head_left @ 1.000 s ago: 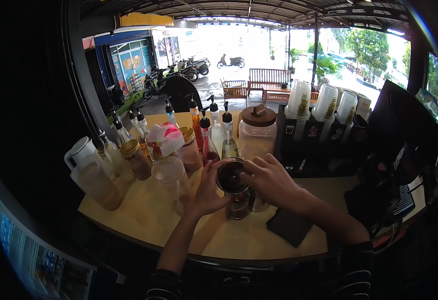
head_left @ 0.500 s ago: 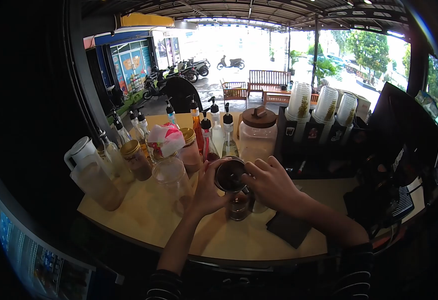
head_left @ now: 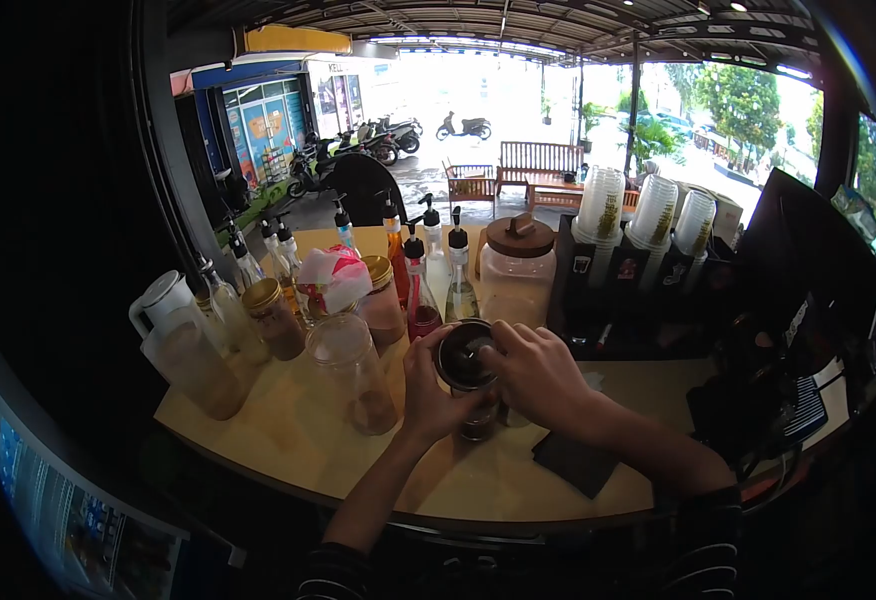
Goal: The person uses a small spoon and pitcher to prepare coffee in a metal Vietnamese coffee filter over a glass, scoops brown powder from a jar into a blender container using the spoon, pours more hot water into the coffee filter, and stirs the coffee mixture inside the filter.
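Observation:
Above the counter, my left hand (head_left: 428, 388) wraps its thumb and fingers around the side of a dark round cup (head_left: 461, 368) with a pale rim. The cup tips so that its dark inside faces me, and a small bright glint shows in it. At its right rim, my right hand (head_left: 543, 375) is closed with bent fingers, the fingertips reaching over the opening; what they pinch is hidden. Partly covered below the cup stands a small glass (head_left: 477, 428) with something brown in it. Left of my left hand is a clear plastic jar (head_left: 343, 345).
Pump bottles (head_left: 459, 270), gold-lidded jars (head_left: 383, 300) and a pitcher (head_left: 183, 340) crowd the left and back of the counter (head_left: 298, 450). A large wooden-lidded jar (head_left: 518, 270) stands behind my hands. Stacked plastic cups (head_left: 650, 210), a dark cloth (head_left: 578, 462) and a black screen (head_left: 793, 250) are rightward.
Both hands and the cup have shifted slightly down and right over the small glass. My left hand keeps its hold, and the right fingers stay at the rim.

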Available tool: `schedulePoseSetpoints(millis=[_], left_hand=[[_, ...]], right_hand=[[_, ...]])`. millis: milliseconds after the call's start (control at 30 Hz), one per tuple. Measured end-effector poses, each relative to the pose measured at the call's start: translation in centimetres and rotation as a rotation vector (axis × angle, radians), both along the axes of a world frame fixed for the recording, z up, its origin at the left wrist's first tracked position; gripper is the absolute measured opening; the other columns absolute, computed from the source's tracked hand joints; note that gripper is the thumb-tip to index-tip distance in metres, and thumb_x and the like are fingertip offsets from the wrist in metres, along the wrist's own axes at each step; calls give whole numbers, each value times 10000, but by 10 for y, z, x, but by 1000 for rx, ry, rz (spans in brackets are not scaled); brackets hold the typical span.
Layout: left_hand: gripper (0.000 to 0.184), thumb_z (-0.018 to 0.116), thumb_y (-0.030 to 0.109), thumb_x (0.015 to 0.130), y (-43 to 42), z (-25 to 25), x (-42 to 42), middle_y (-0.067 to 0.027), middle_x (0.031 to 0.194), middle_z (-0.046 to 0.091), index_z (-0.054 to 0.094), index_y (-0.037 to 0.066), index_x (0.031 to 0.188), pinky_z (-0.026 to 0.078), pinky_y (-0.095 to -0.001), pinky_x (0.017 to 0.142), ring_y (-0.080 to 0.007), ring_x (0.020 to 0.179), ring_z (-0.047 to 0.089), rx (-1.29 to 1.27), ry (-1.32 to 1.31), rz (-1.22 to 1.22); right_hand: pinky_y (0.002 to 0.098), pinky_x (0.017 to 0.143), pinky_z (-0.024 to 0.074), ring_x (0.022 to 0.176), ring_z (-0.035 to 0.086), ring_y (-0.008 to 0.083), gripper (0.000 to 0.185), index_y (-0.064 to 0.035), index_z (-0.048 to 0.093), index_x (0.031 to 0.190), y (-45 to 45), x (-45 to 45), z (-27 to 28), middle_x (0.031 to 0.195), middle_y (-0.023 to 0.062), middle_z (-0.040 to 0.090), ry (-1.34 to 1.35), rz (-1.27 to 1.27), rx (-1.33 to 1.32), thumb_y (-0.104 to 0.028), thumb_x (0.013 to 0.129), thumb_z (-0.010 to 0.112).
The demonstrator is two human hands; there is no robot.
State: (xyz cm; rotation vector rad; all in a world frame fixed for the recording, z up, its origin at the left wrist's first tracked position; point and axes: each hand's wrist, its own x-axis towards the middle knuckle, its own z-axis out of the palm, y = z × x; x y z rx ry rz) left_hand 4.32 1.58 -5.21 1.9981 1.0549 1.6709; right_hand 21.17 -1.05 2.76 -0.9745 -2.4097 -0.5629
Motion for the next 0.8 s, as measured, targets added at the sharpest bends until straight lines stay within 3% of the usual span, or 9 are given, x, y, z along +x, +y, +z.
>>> schedulePoseSetpoints(millis=[300,400,600,800], left_hand=[[902,887,291,560,-2,-3,4,-134,1239,474,382,71,1273,328,-426,1043,-301,1194,430,13,27,-13],[885,887,280,576,-1,-4,5,-139,1233,476,382,65,1271,357,-411,1028,-288,1179,450,-23,-73,-18],[869,885,263,587,-6,0,13,-141,1222,476,386,55,1268,392,-392,1000,-288,1145,487,-15,-157,-47],[857,886,259,582,2,-9,11,-136,1219,483,401,52,1257,392,-397,993,-288,1141,491,48,-83,-8]], right_hand=[[363,675,533,854,625,236,329,-47,585,978,1,2,2,987,109,525,20,-56,-62,-115,670,676],[368,607,524,846,632,239,278,-71,562,953,-5,0,-2,920,87,509,45,-60,-94,-128,695,646],[332,560,529,800,641,228,275,-34,555,954,-9,-1,-2,965,99,518,-3,-103,-17,-121,706,634],[308,526,527,742,644,200,271,-23,564,924,-10,0,-3,968,94,526,-44,-99,44,-132,692,652]])
